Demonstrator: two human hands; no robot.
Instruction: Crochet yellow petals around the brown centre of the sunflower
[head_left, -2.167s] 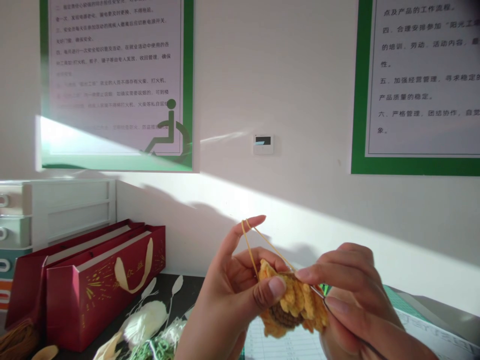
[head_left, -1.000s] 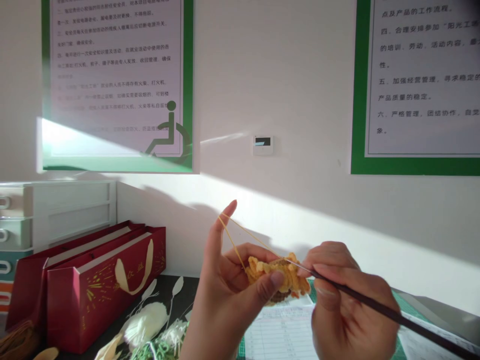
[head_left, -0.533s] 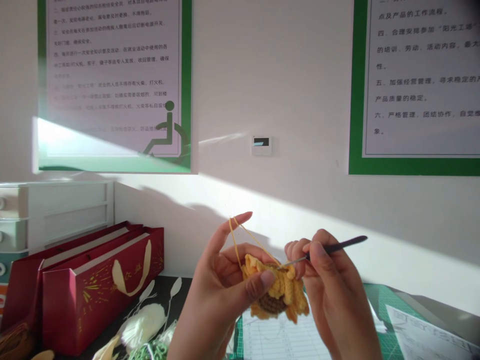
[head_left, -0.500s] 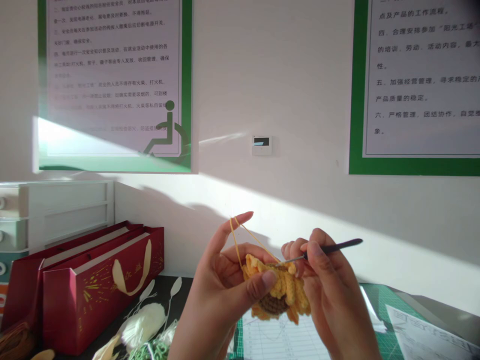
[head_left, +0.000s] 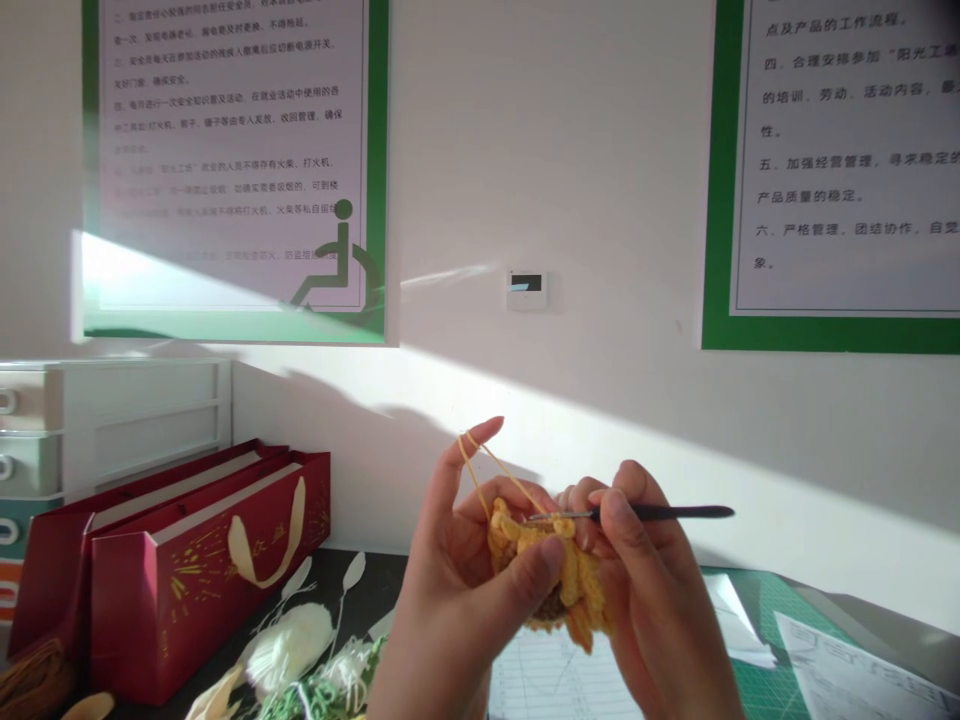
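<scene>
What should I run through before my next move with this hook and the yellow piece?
1. Yellow crocheted piece held by the left hand: ok, thumb pressed on its front.
2. Yellow yarn over the raised finger: ok, both strands look straight.
3. Crochet hook in the right hand's grip: ok, roughly level.
4. Hook tip caught in a stitch: cannot tell, too small at the piece's upper edge.
5. Green and white yarn tangle apart from the piece: ok, left of it on the table.
</scene>
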